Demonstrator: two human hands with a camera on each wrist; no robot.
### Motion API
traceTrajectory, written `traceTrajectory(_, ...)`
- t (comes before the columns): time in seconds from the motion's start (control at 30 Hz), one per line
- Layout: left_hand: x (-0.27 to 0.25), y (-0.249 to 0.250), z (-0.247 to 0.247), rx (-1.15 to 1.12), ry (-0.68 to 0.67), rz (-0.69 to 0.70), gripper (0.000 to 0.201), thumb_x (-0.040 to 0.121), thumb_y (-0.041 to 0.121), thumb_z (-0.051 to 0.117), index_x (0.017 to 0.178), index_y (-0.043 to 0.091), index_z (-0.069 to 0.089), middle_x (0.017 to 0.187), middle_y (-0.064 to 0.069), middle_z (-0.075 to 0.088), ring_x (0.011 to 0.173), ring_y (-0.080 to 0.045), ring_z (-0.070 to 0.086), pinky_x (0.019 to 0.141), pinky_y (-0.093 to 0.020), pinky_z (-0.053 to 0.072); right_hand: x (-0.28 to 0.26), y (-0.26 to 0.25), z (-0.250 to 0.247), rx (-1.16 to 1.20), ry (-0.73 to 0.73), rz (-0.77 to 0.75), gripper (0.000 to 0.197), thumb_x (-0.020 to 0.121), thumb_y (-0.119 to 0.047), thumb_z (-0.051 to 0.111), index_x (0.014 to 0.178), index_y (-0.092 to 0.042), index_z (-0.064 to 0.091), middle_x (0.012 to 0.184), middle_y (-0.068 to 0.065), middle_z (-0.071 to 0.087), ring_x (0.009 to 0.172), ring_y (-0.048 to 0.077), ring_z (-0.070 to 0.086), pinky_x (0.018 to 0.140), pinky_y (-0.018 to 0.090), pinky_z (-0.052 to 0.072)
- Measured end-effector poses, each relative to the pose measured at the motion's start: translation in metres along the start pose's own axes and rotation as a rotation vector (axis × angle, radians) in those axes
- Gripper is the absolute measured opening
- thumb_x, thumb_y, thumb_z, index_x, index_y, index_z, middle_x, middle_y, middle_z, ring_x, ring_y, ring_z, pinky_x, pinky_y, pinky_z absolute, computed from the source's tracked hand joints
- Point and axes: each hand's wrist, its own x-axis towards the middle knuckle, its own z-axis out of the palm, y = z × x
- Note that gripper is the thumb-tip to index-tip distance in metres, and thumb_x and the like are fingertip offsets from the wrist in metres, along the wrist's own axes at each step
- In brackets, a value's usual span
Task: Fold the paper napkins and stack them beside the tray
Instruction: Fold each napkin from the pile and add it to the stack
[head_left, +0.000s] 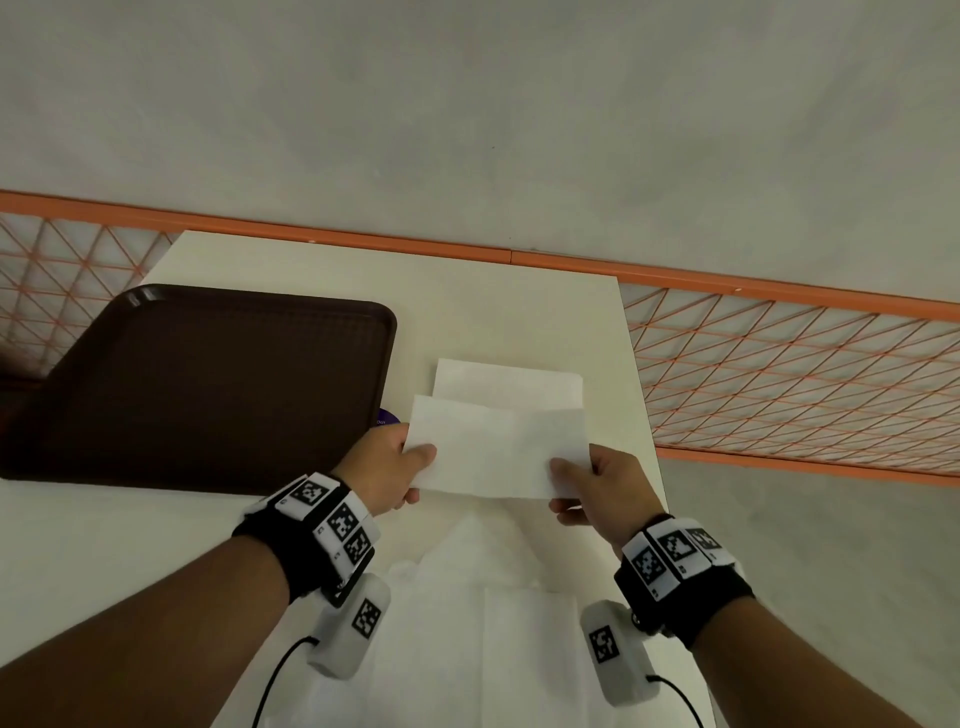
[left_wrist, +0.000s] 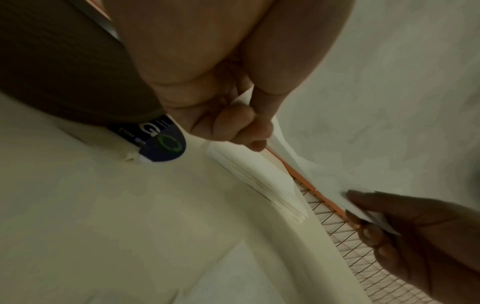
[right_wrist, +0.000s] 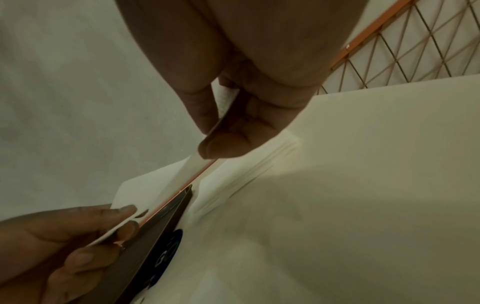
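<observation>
Folded napkin (head_left: 498, 449) held in air between both hands, above bench (head_left: 519, 322). Left hand (head_left: 387, 470) pinches napkin's left edge, thumb on top. Right hand (head_left: 602, 491) pinches right edge, thumb on top. Stack (head_left: 506, 384) of folded napkins lies on bench just beyond held napkin, right of brown tray (head_left: 208, 384). Unfolded napkins (head_left: 483, 623) lie on bench near person, below wrists.
</observation>
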Motion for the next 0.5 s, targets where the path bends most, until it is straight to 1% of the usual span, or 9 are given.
traceTrajectory(0.1, 0.018, 0.01, 0.0, 0.05, 0.038, 0.024, 0.015, 0.098, 0.02, 0.049, 0.101, 0.014, 0.062, 0.068, 0.001, 0.058, 0.043, -0.01, 0.052, 0.042, -0.02, 0.038, 0.02, -0.011, -0.004, -0.035, 0.045, -0.015, 0.014, 0.092, -0.013, 0.061, 0.093, 0.001, 0.065, 0.08, 0.014, 0.066, 0.055, 0.022, 0.063, 0.054, 0.031, 0.055)
traceTrajectory(0.2, 0.034, 0.019, 0.0, 0.071, 0.061, 0.028, 0.017, 0.098, 0.021, 0.048, 0.099, 0.011, 0.062, 0.073, -0.002, 0.058, 0.042, -0.009, 0.053, 0.042, -0.019, 0.036, 0.038, -0.018, -0.008, -0.074, 0.071, -0.027, 0.012, 0.091, -0.012, 0.061, 0.094, -0.001, 0.065, 0.081, 0.015, 0.067, 0.056, 0.023, 0.064, 0.055, 0.031, 0.054)
traceTrajectory(0.27, 0.045, 0.024, 0.0, 0.097, 0.074, 0.034, 0.018, 0.098, 0.021, 0.047, 0.097, 0.009, 0.061, 0.074, -0.005, 0.057, 0.043, -0.009, 0.056, 0.046, -0.023, 0.037, 0.05, -0.022, -0.01, -0.108, 0.095, -0.029, 0.011, 0.091, -0.013, 0.061, 0.093, -0.002, 0.065, 0.081, 0.015, 0.068, 0.057, 0.024, 0.066, 0.057, 0.034, 0.057)
traceTrajectory(0.33, 0.058, 0.026, 0.001, 0.154, 0.094, 0.058, 0.018, 0.098, 0.022, 0.049, 0.097, 0.007, 0.059, 0.069, -0.003, 0.057, 0.05, -0.014, 0.059, 0.053, -0.025, 0.042, 0.062, -0.025, -0.011, -0.147, 0.12, -0.027, 0.011, 0.091, -0.013, 0.06, 0.088, -0.004, 0.064, 0.078, 0.015, 0.068, 0.057, 0.025, 0.066, 0.059, 0.037, 0.06)
traceTrajectory(0.4, 0.071, 0.025, 0.002, 0.247, 0.128, 0.088, 0.018, 0.097, 0.023, 0.051, 0.097, 0.008, 0.06, 0.062, -0.001, 0.057, 0.055, -0.017, 0.06, 0.061, -0.026, 0.046, 0.073, -0.028, -0.01, -0.194, 0.147, -0.023, 0.013, 0.091, -0.015, 0.06, 0.083, -0.005, 0.063, 0.077, 0.014, 0.068, 0.058, 0.025, 0.066, 0.059, 0.038, 0.06)
traceTrajectory(0.43, 0.078, 0.025, 0.004, 0.291, 0.142, 0.099, 0.019, 0.096, 0.024, 0.052, 0.098, 0.008, 0.06, 0.062, 0.0, 0.058, 0.06, -0.019, 0.061, 0.065, -0.028, 0.047, 0.078, -0.029, -0.01, -0.224, 0.161, -0.022, 0.014, 0.091, -0.016, 0.059, 0.082, -0.006, 0.063, 0.078, 0.013, 0.068, 0.058, 0.025, 0.067, 0.058, 0.037, 0.06)
traceTrajectory(0.5, 0.089, 0.025, 0.006, 0.357, 0.169, 0.116, 0.02, 0.094, 0.027, 0.054, 0.1, 0.009, 0.062, 0.071, -0.002, 0.061, 0.075, -0.025, 0.064, 0.073, -0.032, 0.051, 0.087, -0.032, -0.009, -0.289, 0.184, -0.017, 0.015, 0.091, -0.018, 0.059, 0.082, -0.007, 0.062, 0.078, 0.012, 0.068, 0.059, 0.024, 0.068, 0.058, 0.035, 0.06)
